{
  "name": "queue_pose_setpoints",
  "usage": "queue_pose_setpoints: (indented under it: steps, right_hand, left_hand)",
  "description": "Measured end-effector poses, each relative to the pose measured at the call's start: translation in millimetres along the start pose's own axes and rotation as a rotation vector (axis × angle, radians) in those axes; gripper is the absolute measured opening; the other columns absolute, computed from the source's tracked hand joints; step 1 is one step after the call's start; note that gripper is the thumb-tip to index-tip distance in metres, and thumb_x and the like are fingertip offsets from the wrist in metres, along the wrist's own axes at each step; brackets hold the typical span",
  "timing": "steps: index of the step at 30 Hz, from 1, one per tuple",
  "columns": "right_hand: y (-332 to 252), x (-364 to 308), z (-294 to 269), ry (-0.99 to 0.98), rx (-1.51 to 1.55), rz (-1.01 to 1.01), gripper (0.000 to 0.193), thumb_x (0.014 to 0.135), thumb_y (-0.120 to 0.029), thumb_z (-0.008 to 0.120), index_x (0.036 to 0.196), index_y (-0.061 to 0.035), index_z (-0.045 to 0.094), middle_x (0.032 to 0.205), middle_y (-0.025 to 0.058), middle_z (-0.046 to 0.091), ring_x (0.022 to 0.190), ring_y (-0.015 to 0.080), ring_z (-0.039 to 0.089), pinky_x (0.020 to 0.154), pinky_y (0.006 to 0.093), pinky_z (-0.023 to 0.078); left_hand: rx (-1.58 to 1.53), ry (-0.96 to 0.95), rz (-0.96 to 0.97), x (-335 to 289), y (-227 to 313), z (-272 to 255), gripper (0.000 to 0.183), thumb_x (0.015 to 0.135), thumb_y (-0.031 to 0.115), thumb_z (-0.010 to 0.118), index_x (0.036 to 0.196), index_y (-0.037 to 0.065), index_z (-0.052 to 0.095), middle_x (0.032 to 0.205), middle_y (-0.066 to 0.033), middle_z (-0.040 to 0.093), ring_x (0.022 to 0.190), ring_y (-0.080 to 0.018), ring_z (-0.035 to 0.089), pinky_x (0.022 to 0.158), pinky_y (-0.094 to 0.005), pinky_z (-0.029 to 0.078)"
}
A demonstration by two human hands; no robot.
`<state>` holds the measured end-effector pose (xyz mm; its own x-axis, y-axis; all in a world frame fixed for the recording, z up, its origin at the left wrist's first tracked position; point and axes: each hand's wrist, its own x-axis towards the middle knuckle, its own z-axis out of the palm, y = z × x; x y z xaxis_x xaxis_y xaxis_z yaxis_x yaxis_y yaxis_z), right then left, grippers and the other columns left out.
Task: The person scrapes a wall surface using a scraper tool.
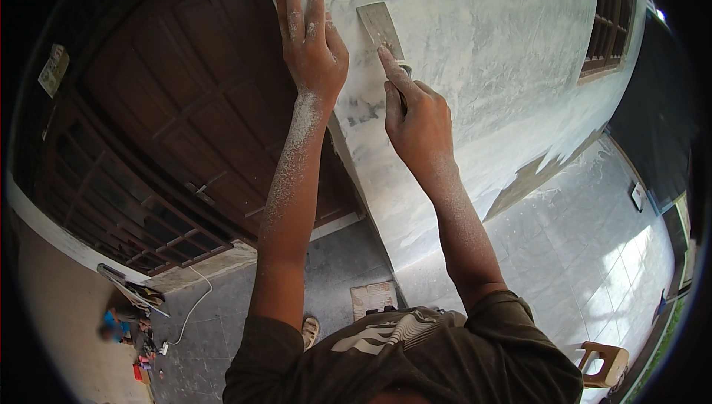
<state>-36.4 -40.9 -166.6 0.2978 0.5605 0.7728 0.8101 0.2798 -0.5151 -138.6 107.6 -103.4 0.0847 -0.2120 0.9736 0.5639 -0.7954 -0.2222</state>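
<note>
My right hand point(420, 118) is closed round the handle of a putty knife point(381, 27), with the index finger stretched along it toward the blade. The wide metal blade lies against or very close to the white-grey plastered wall point(489, 48). To its left, my left hand point(310, 44) is raised at the wall's corner edge, fingers stretched upward and nothing in them. White dust coats those fingers and the left forearm. The plaster is patchy, with smears of white over grey and dark marks below the blade.
A brown panelled wooden door point(185, 85) stands left of the corner. A barred window point(610, 22) is at the upper right. On the tiled floor point(549, 241) are a brown plastic stool point(604, 363), a piece of cardboard point(372, 299), and a white cable point(194, 322) near scattered items.
</note>
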Motion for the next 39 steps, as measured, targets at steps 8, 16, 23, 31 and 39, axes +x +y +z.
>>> queue_pose_setpoints:
  steps: [8,16,23,31,39]
  right_hand:
    - [-1,10,-4,0.008,-0.04,-0.02,0.054,0.092,-0.008,0.057,0.144,-0.0239,0.053,0.071,0.0129,0.061,0.063,0.0289,0.065,0.059,0.0438,0.054]
    - [0,17,-7,0.045,-0.001,-0.064,0.054,0.092,-0.007,0.056,0.143,-0.0248,0.053,0.071,0.0135,0.061,0.063,0.0302,0.065,0.059,0.0443,0.053]
    - [-2,4,-14,-0.045,0.001,-0.001,0.053,0.092,-0.008,0.056,0.142,-0.0235,0.054,0.071,0.0143,0.06,0.065,0.0332,0.065,0.06,0.0457,0.053]
    - [-3,5,-11,-0.013,0.018,-0.036,0.048,0.095,-0.009,0.057,0.141,-0.0203,0.056,0.068,0.0161,0.061,0.06,0.0306,0.064,0.059,0.0431,0.05]
    - [-7,12,-9,0.034,0.062,-0.072,0.044,0.096,-0.008,0.059,0.139,-0.0176,0.058,0.066,0.0185,0.061,0.058,0.0309,0.063,0.058,0.041,0.048]
  left_hand:
    - [-0.04,-0.011,-0.027,1,2,1,0.053,0.093,-0.003,0.049,0.146,0.004,0.046,0.157,-0.022,0.033,0.143,-0.0446,0.032,0.114,-0.052,0.034]
    - [-0.034,-0.02,-0.039,2,4,-1,0.054,0.093,-0.003,0.048,0.146,0.004,0.046,0.157,-0.0218,0.033,0.144,-0.0436,0.031,0.114,-0.0518,0.034]
    - [-0.034,-0.009,-0.027,1,4,1,0.054,0.093,-0.003,0.048,0.146,0.003,0.045,0.156,-0.0217,0.033,0.144,-0.0432,0.031,0.114,-0.0515,0.034]
    - [-0.008,-0.013,-0.022,1,2,1,0.054,0.092,-0.004,0.047,0.146,0.004,0.046,0.156,-0.0219,0.033,0.144,-0.0435,0.031,0.113,-0.0502,0.037]
    - [-0.026,-0.005,-0.023,2,2,0,0.054,0.093,-0.002,0.049,0.146,0.005,0.045,0.157,-0.0196,0.033,0.144,-0.0442,0.03,0.113,-0.052,0.037]
